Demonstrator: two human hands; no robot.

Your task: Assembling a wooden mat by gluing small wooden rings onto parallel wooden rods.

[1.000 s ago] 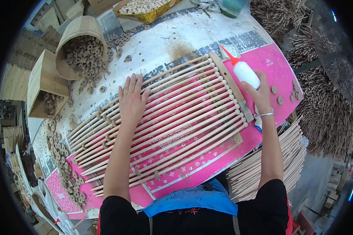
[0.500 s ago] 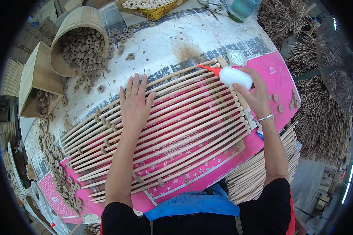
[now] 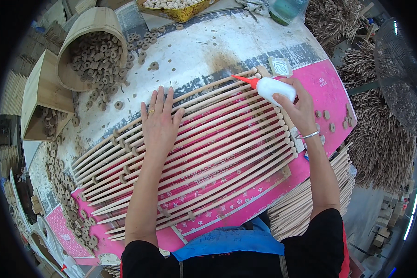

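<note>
My left hand [image 3: 160, 125] lies flat with fingers stretched across the upper part of a row of wooden sticks [image 3: 208, 134]. Each stick has a small ball [image 3: 295, 155] at its right end, and some carry a wooden ring [image 3: 135, 151] near the left. My right hand [image 3: 301, 107] grips a white glue bottle [image 3: 274, 90] tilted to the left. Its red nozzle [image 3: 243, 80] hangs over the farthest sticks near their ball ends; whether the tip touches wood I cannot tell.
A tipped wooden bucket [image 3: 91, 28] and a wooden box [image 3: 47, 92] spill wooden rings at the left. A yellow tray [image 3: 183, 14] of beads stands at the back. Bundled sticks [image 3: 310, 204] lie near right; a fan guard [image 3: 403, 78] stands beyond more bundles.
My right hand has shifted the glue bottle slightly left, moving the nozzle a little along the far sticks. My left hand stays in place.
</note>
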